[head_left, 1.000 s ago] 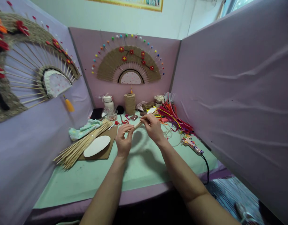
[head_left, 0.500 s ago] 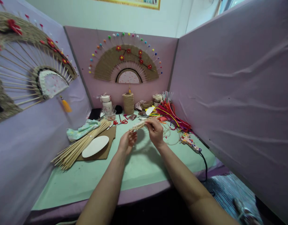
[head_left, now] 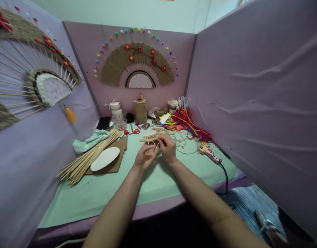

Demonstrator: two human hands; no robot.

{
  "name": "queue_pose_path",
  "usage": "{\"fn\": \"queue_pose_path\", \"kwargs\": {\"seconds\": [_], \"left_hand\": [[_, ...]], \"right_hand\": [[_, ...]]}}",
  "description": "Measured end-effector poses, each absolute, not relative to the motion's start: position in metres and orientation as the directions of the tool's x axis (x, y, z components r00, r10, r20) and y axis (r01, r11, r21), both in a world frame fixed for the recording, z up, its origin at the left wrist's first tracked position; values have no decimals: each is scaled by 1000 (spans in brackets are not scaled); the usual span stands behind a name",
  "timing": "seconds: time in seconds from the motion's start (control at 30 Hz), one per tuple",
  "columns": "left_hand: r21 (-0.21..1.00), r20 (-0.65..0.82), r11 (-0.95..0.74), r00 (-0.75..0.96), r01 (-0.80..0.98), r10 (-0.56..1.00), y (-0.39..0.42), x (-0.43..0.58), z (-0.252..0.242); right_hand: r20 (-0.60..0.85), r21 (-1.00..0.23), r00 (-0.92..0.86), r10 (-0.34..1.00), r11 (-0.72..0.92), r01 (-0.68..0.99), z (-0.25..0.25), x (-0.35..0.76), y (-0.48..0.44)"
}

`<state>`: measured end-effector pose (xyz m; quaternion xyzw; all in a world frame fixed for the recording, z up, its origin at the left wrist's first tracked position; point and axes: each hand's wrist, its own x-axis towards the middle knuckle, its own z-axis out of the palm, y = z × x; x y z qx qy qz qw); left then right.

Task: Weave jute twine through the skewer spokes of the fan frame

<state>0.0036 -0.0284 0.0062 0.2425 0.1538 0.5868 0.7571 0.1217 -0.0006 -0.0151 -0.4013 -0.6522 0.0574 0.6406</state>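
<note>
Over the middle of the table I hold a small half-made fan [head_left: 158,132], with thin sticks, woven twine and a white piece at its near left part. My left hand [head_left: 145,155] is under its near edge, the fingers curled against it. On the right side, my right hand [head_left: 167,147] pinches the same edge, its fingertips close to the left ones. Part of the fan's edge is hidden by my fingers. Loose loops of twine [head_left: 183,140] lie on the table just beyond my right hand.
At left, a bundle of sticks [head_left: 88,159] and a white oval card [head_left: 105,159] lie over cardboard [head_left: 122,151]. Red scissors [head_left: 135,131], a twine spool [head_left: 140,112], a white bottle [head_left: 116,112] and pipe cleaners [head_left: 189,124] stand or lie behind. A corded glue gun [head_left: 210,153] is at right.
The fan has turned so that its face shows more, and both hands have come closer together at its near edge. The view has shifted slightly.
</note>
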Motion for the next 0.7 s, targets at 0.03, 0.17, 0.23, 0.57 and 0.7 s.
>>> {"fn": "queue_pose_path", "kwargs": {"seconds": [0.03, 0.17, 0.23, 0.57, 0.7], "left_hand": [[564, 37, 169, 229, -808, 973, -29, 7, 6], [587, -67, 37, -3, -808, 998, -28, 21, -2], [565, -121, -15, -101, -825, 987, -26, 24, -6], [492, -194, -129, -254, -861, 948, -21, 14, 1], [514, -186, -128, -256, -848, 949, -17, 11, -2]], "right_hand": [[788, -587, 140, 600, 663, 464, -16, 120, -2], [782, -569, 83, 618, 652, 501, -19, 113, -6], [774, -555, 24, 632, 661, 505, -20, 109, -9], [720, -500, -149, 678, 655, 566, -24, 104, -17], [687, -554, -143, 712, 642, 531, -30, 105, -17]]}}
